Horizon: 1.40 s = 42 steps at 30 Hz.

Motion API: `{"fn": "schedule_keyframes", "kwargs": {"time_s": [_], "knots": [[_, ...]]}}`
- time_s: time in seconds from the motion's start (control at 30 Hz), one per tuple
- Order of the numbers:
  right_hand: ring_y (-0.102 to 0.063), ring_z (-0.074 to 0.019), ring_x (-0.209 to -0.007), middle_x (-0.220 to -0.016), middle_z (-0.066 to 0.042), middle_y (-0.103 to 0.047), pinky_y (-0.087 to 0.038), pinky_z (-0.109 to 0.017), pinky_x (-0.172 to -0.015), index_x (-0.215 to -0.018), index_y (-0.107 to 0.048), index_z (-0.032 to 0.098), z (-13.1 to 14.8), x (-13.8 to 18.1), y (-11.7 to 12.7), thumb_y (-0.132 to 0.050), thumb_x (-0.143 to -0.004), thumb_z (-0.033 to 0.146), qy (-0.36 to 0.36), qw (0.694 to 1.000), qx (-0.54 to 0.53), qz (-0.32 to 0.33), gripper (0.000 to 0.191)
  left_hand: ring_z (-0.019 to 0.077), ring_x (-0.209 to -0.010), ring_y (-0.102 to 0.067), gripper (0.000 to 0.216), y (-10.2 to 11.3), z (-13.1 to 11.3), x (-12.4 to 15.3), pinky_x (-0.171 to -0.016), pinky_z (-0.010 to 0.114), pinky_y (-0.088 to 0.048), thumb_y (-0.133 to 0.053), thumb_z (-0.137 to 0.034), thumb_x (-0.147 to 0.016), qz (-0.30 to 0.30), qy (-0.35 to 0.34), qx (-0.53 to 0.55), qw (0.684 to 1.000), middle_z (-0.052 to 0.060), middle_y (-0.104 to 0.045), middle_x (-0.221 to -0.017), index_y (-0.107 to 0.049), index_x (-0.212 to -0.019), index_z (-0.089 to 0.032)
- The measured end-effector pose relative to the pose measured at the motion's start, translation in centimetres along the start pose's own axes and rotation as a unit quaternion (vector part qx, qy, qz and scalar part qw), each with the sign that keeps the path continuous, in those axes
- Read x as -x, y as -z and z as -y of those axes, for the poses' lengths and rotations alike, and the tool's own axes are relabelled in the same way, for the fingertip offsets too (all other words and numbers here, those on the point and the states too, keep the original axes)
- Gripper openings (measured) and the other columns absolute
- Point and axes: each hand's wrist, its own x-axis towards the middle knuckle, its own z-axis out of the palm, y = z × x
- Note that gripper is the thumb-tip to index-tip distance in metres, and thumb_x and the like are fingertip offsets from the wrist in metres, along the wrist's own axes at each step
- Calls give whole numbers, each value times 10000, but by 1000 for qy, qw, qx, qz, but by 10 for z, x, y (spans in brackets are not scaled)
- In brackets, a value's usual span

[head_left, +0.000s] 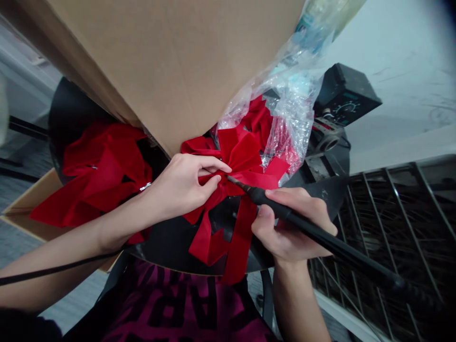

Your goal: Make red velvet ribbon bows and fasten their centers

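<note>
1. Magenta T-shirt (pixel 171 304) with black lettering, worn by the person, along the bottom of the view.
2. Left hand (pixel 181 185) reaching in from the lower left, thumb and fingers pinched on the gathered middle of a red velvet bow (pixel 242 159).
3. Right hand (pixel 288 223) curled firmly around the black handle of a soldering iron (pixel 320 235), with the thin metal tip against the bow's centre, just beside the left fingertips (pixel 223 166).
4. Bow lying on a round black counter (pixel 171 249), its long tails trailing over the edge toward the shirt.
5. Second red velvet bow (pixel 101 175) on the same counter, just beside the left wrist, partly under a tilted cardboard sheet (pixel 160 61).
6. Clear bubble wrap (pixel 290 107) bunched around more red ribbon (pixel 258 121), directly behind the first bow.
7. Black soldering station (pixel 344 95) with a round dial beyond the bubble wrap.
8. Black wire rack (pixel 377 237) to the right of the counter.
9. Thin black cable (pixel 57 268) across the left forearm.
</note>
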Motion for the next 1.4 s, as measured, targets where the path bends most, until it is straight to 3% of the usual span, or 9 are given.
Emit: {"fn": "schedule_keyframes", "kwargs": {"time_s": [0.47,0.7,1.07,1.23,1.4], "knots": [[-720,-142,-634,-775,25,-757,-594,-248,-569,-998,-698,220,4,-1,2,-742,-789,114,-9,999,23,39,238,181,-1002,-811,276,-1,1,1,-998,228,-635,-664,-141,-892,1,-4,-13,1000,22,-842,-1098,-823,-1117,-139],[-648,-140,-485,-631,42,-694,-555,-264,-446,-903,-729,219,4,1,3,-706,-830,189,51,996,47,-64,82,168,-966,-811,292,-4,-4,1,-942,208,-646,-640,-102,-873,4,-4,-5,1000,13,-844,-1075,-829,-1093,-137],[-682,-128,-563,-698,37,-727,-588,-241,-578,-949,-697,195,9,3,1,-703,-780,117,14,999,28,-11,187,171,-930,-810,295,-4,-5,-1,-934,230,-646,-624,-108,-873,0,-15,-37,999,13,-847,-1061,-828,-1084,-141],[-694,-138,-558,-699,42,-730,-589,-241,-551,-982,-694,208,6,1,2,-745,-792,150,36,999,21,11,205,201,-928,-812,293,-3,-5,0,-953,290,-653,-627,-133,-875,-4,0,-50,999,17,-847,-1072,-830,-1084,-165],[-720,-154,-643,-760,10,-739,-610,-263,-630,-1011,-696,195,5,2,4,-747,-785,124,28,998,-4,59,243,233,-962,-811,300,-3,-1,1,-984,351,-653,-631,-154,-872,-6,15,-47,999,20,-843,-1109,-829,-1095,-191]]}}
